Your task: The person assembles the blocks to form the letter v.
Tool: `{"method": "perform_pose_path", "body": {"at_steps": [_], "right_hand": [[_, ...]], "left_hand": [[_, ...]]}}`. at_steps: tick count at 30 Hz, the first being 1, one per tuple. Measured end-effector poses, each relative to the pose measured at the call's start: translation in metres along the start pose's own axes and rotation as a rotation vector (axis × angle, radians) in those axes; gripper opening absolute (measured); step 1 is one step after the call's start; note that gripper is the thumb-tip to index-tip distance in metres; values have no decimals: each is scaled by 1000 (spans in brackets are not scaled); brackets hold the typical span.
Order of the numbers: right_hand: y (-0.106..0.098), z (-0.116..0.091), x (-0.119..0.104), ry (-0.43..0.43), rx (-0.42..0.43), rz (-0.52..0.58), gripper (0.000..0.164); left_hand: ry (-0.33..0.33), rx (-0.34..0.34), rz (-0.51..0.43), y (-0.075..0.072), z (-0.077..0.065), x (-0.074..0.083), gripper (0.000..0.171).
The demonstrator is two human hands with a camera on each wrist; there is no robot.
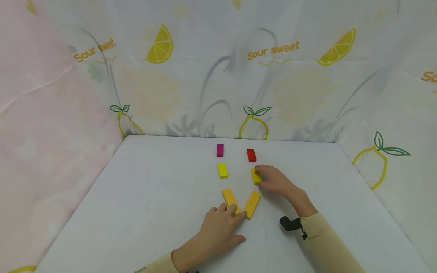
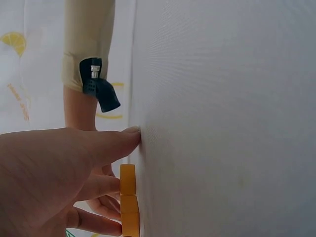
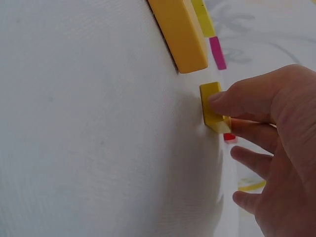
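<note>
Head view: right fingers (image 1: 265, 168) pinch yellow block (image 1: 255, 177); spread left fingers (image 1: 239, 217) touch orange blocks (image 1: 252, 204)

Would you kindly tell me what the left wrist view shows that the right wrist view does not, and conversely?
Only left wrist: left hand, black wrist device. Only right wrist: held yellow block, another yellow block, magenta block, red block. Both: at least one orange block, right hand, white table, printed cloth.

The blocks (image 1: 252, 204) look smooth, the tabletop (image 1: 146, 197) matt, the backdrop (image 1: 194, 79) cloth-like.
</note>
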State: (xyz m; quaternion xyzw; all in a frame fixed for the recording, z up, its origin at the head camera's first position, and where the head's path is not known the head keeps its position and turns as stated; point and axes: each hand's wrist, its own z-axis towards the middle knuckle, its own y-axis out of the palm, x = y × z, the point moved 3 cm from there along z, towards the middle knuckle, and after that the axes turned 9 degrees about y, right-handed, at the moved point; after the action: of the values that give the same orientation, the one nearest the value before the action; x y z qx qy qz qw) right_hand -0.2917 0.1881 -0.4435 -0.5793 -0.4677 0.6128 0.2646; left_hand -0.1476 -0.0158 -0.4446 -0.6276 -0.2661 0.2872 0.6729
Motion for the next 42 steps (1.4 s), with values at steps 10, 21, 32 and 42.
{"method": "perform_pose_path", "body": {"at_steps": [10, 21, 32, 42], "right_hand": [[0, 2, -1, 8, -13, 4, 43], [-2, 0, -2, -7, 27, 24, 40], [-7, -7, -2, -41, 78, -2, 38], [-9, -14, -1, -69, 113, 8, 35]], "left_hand": [[7, 20, 8, 2, 0, 0, 62], [3, -22, -6, 3, 1, -1, 62], [10, -8, 2, 1, 1, -2, 61], [12, -34, -10, -1, 2, -3, 60]]}}
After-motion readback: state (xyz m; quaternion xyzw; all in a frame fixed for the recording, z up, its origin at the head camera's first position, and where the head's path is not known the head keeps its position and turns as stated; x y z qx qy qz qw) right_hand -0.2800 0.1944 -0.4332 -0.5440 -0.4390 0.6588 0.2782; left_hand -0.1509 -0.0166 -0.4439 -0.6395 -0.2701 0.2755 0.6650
